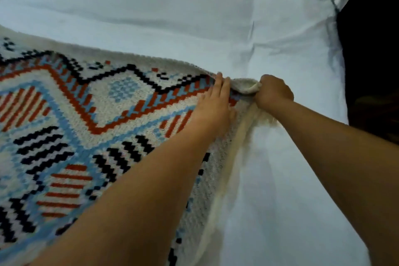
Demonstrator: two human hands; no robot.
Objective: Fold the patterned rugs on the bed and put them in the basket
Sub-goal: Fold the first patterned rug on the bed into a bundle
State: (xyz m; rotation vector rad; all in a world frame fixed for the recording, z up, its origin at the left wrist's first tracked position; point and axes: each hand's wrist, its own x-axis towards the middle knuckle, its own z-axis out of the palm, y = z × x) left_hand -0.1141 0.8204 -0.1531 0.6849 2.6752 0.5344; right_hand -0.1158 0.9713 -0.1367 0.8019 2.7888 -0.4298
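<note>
Fingers (264,82) of the right hand (273,93) are clenching the far corner of the patterned rug (108,114), which is lying spread on the bed (194,6); the left hand (216,103) is pressing flat beside it, fingers straight. Folding well is probably calling for lifting that corner cleanly and carrying it across to the opposite edge, borders aligned.

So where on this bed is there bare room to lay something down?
Bare sheet lies beyond the rug's far edge, and along its fringed right side. Crowded: the rug's corner, where the left hand presses and the right hand grips.
</note>
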